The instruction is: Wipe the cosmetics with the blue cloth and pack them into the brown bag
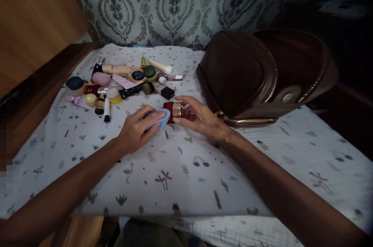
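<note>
A small dark red bottle with a gold cap [177, 110] lies sideways between my two hands, just above or on the printed cloth; I cannot tell which. The fingers of my right hand [201, 118] close round its gold cap end. My left hand [140, 127] grips a folded light blue cloth [163, 118], which presses against the red end of the bottle. Beyond my left hand lies a loose pile of cosmetics, among them a black-capped foundation bottle [164, 90], a white tube [107, 110] and a round green-lidded jar [149, 71].
A large brown leather bag [233, 68] with gold zips stands at the right, close to my right hand. White printed cloth [175, 184] covers the table. A patterned grey wall covering [175, 6] rises behind, and a wooden panel [37, 13] stands at the left.
</note>
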Tool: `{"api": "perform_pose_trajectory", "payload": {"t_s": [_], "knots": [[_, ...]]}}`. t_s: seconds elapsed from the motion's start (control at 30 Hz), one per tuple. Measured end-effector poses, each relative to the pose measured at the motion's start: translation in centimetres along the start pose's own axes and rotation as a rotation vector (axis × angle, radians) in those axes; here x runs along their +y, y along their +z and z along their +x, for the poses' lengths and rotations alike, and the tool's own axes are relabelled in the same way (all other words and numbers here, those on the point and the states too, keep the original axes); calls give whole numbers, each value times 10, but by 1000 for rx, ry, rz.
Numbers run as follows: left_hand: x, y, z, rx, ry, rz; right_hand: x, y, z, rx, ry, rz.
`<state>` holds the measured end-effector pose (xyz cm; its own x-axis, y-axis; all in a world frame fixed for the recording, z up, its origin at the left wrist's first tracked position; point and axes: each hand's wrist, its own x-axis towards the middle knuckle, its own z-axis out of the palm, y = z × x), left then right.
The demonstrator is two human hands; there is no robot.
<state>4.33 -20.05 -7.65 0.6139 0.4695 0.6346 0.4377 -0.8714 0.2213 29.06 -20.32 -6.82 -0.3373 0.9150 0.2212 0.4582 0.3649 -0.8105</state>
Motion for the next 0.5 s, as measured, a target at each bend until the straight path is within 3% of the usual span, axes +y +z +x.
{"api": "perform_pose_trajectory", "payload": {"t_s": [0.13, 0.33, 0.5], "knots": [[-1, 0, 0, 7, -14, 9, 2, 0, -2, -80, 1, 102], [1, -2, 2, -1, 44, 102, 2, 6, -2, 11, 59, 238], [2, -2, 2, -6, 41, 60, -1, 6, -1, 14, 168, 274]]}}
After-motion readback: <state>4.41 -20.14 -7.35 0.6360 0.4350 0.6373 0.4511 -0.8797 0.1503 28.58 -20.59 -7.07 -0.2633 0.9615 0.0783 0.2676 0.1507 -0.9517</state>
